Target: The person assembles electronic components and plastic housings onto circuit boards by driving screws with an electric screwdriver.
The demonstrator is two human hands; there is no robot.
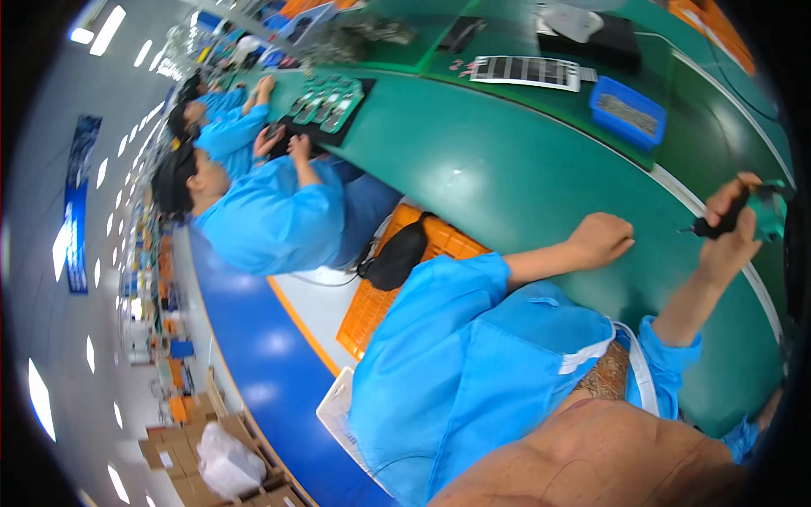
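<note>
My left hand (598,241) rests on the green tabletop (507,177) with its fingers curled into a fist. Nothing shows between its fingers. Farther right, my right hand (733,228) is raised over the table and wrapped round a black and green power screwdriver (767,211). Its thin tip points left, toward my left hand. The tool's green end is slightly blurred near the picture's edge. Beyond both hands, a blue tray (628,114) holds many small metal pieces I cannot make out singly.
A black-and-white strip sheet (525,73) lies beside the tray. At the far left, a co-worker (262,207) in blue sits by green circuit boards (328,103) on a black mat. Left of me stands an orange crate (372,308) with a black pouch (397,255) on it.
</note>
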